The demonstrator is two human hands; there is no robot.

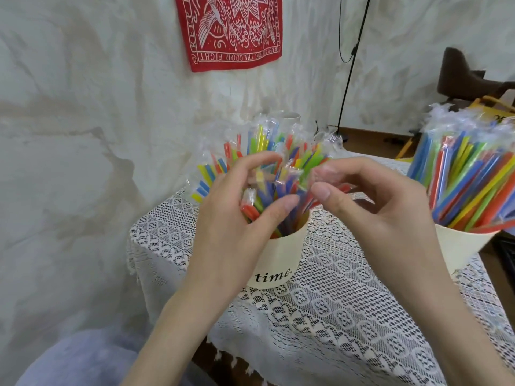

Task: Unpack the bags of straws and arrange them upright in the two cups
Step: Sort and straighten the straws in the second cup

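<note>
A home room, done up informally: a small table (348,316) under a white lace cloth stands against a wall draped in crumpled white sheeting (83,135). Above the table hangs a red printed bandana (231,29) (lettering upside down); right of it, a dark chair (462,76).

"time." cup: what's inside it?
Wrapped coloured straws stand fanned in the "time." cup; both hands cover the middle, and the cup wall hides their lower ends.
</note>
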